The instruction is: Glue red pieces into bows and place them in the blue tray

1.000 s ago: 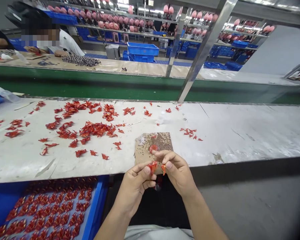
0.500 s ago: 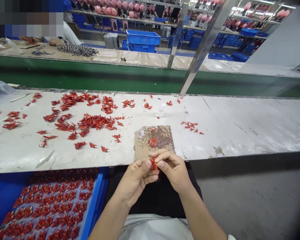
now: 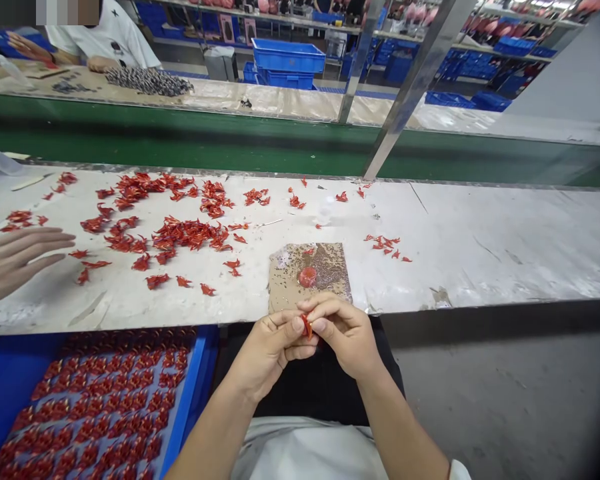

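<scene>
A small red piece with pointed tips [image 3: 307, 326] is pinched between the fingertips of my left hand [image 3: 275, 347] and my right hand [image 3: 345, 333], just off the table's front edge. Both hands are closed on it, thumbs facing each other, and the fingers hide part of the piece. Just beyond them lies a worn brown cardboard square [image 3: 285, 291], speckled with dark marks. On it sits a round, shiny red lump [image 3: 307, 277]. Many similar red pieces [image 3: 190, 233] are heaped and scattered on the table to the left.
A few red pieces [image 3: 383, 244] lie to the right. A blue crate [image 3: 200, 373] with rows of red pieces stands below the table at left. Another person's hand [image 3: 20, 260] reaches in from the left. A metal post [image 3: 400, 100] rises behind the table.
Another person's hand has come in over the table's left side. My hands stay together on the red piece, which appears slightly turned. The view has shifted a little.
</scene>
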A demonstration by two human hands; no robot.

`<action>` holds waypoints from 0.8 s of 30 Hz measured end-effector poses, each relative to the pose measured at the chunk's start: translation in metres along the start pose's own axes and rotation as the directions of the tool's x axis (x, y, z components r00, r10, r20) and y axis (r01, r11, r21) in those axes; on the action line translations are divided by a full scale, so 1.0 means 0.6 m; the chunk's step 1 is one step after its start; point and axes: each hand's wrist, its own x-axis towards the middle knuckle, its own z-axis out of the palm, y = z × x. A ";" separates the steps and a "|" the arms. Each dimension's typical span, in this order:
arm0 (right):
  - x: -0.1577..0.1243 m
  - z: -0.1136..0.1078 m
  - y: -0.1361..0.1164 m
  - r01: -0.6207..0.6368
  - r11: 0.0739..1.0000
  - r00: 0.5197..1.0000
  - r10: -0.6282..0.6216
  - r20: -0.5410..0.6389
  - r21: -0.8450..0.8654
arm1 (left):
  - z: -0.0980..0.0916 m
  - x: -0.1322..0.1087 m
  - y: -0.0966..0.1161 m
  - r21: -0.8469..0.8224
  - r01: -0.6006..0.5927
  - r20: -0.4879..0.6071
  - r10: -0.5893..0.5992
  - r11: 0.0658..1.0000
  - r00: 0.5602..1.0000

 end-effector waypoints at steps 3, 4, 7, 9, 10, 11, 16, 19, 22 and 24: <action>-0.002 0.001 -0.002 -0.002 1.000 1.000 0.002 -0.007 -0.011 | 0.000 0.000 0.000 0.051 -0.023 0.000 0.023 0.998 1.000; -0.004 0.002 -0.002 0.003 1.000 1.000 -0.003 -0.009 -0.009 | 0.000 0.000 -0.001 0.066 -0.036 -0.009 0.037 0.997 0.999; -0.013 0.009 -0.001 0.046 0.999 0.998 -0.046 -0.036 -0.001 | 0.000 -0.003 -0.001 0.101 -0.067 -0.039 0.071 0.993 0.997; -0.021 0.014 0.004 0.090 0.996 0.994 -0.090 -0.067 -0.002 | 0.001 -0.007 0.000 0.121 -0.082 -0.029 0.086 0.989 0.996; -0.026 0.017 0.007 0.113 0.994 0.990 -0.113 -0.080 -0.006 | 0.002 -0.009 0.001 0.131 -0.088 -0.015 0.090 0.988 0.996; -0.030 0.019 0.010 0.134 0.991 0.987 -0.134 -0.090 -0.008 | 0.003 -0.011 0.002 0.138 -0.092 -0.001 0.093 0.986 0.996; -0.035 0.020 0.009 0.148 0.989 0.987 -0.148 -0.069 -0.010 | 0.001 -0.015 0.002 0.154 -0.092 0.046 0.086 0.984 0.995; -0.026 0.013 -0.007 0.097 0.992 0.995 -0.097 0.003 -0.074 | -0.006 -0.015 0.000 0.144 -0.088 0.042 0.083 0.986 0.996; -0.012 0.007 -0.020 0.086 0.986 0.994 -0.075 0.079 -0.140 | -0.012 -0.018 0.001 0.118 -0.093 0.028 0.091 0.989 0.995; -0.004 0.007 -0.022 0.091 0.985 0.990 -0.074 0.119 -0.145 | -0.016 -0.021 0.003 0.108 -0.096 0.002 0.097 0.990 0.995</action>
